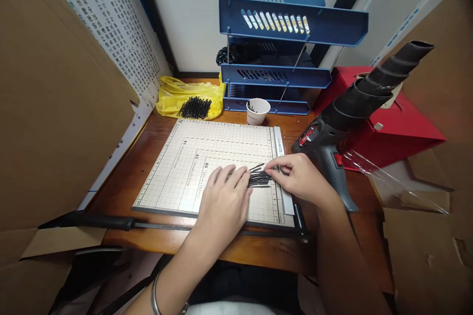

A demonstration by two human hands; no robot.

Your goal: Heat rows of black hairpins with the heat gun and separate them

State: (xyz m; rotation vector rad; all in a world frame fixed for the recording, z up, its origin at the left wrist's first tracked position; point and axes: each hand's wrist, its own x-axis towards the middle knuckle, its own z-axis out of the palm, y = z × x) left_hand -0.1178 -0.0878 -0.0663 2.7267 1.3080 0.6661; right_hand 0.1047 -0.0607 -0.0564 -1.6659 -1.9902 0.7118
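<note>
Far left: brown cardboard panel (55, 108) upright beside the left edge of the wooden table (148, 243). Printed sheet (103, 15) behind it, covered in dark characters.

Near left corner of table: black handle (113, 221); a metal bar runs from it along the near edge of the gridded board (166, 177), to a pivot at that board's near right corner.

Far left corner of table: yellow plastic bag (170, 96), a heap of short black pieces (195, 108) lying on it, just beyond the board's far left corner.

Left hand (223, 197): palm down on the board, right of centre, fingers slightly spread, not curled round anything. It covers the left ends of the thin black strips (257, 179); what lies beneath the palm is hidden. Metal bangle (154, 295) on this arm.

Strips lie roughly side by side, a few askew, toward the board's right edge, between the hands.

White paper cup (257, 112): beyond the board's far edge, black pieces inside; blue tray rack (277, 76) behind.

Right hand (297, 177): thumb and forefinger narrowed at the strips' right ends; cannot tell whether one is gripped.

Right of board: black heat gun (343, 128), nozzle raised, before a red box (399, 128).
</note>
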